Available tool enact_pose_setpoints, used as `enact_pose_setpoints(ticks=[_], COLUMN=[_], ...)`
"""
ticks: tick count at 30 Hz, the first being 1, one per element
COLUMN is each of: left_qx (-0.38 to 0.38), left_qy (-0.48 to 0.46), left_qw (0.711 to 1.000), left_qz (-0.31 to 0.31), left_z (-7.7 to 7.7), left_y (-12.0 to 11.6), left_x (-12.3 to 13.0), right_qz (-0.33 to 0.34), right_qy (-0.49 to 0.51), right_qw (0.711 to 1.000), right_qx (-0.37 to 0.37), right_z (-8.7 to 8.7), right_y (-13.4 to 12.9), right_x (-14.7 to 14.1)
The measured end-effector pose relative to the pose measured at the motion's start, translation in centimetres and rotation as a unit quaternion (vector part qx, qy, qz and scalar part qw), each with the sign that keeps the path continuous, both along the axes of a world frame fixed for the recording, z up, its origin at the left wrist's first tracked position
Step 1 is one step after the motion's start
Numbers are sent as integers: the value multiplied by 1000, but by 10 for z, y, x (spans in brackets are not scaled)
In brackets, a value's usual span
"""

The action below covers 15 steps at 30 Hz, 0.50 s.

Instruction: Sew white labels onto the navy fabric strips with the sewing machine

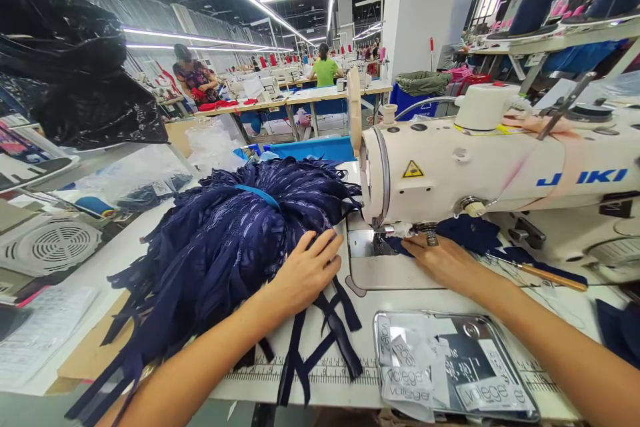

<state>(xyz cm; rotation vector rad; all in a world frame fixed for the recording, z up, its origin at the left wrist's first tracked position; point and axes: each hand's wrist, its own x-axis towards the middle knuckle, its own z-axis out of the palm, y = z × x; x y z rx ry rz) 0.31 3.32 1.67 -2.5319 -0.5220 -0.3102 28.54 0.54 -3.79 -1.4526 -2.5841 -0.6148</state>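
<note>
A big bundle of navy lace-trimmed fabric pieces (240,233), bound with a blue band (257,195), lies left of the sewing machine (425,173). My left hand (311,268) rests on the bundle's right side, its fingers slightly apart and its thumb hidden. Close to the presser foot (383,242), my right hand (440,259) has its fingers closed on a navy fabric piece (399,245), mostly covered by the hand. More navy fabric (473,232) lies behind that hand, under the machine arm. Navy straps (345,340) hang from the bundle toward the table's front edge.
A metal tray (455,387) with printed white labels (407,373) sits at the front edge, over a printed ruler strip (275,371). A wooden-handled tool (553,277) lies right of my right hand. Black plastic (75,67) hangs at upper left. Two people work at tables beyond.
</note>
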Motion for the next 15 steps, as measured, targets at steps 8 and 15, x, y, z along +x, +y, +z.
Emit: enact_pose_setpoints(ticks=[8, 15], left_qx=[-90, -323], left_qy=[19, -128], left_qw=[994, 937], left_qz=[-56, -32], left_z=[4, -12], left_y=[-32, -20], left_x=[17, 75], right_qz=[-18, 48], right_qy=[95, 210], right_qw=[993, 968], right_qx=[-73, -130], right_z=[22, 39], right_y=[-21, -74], right_x=[0, 9])
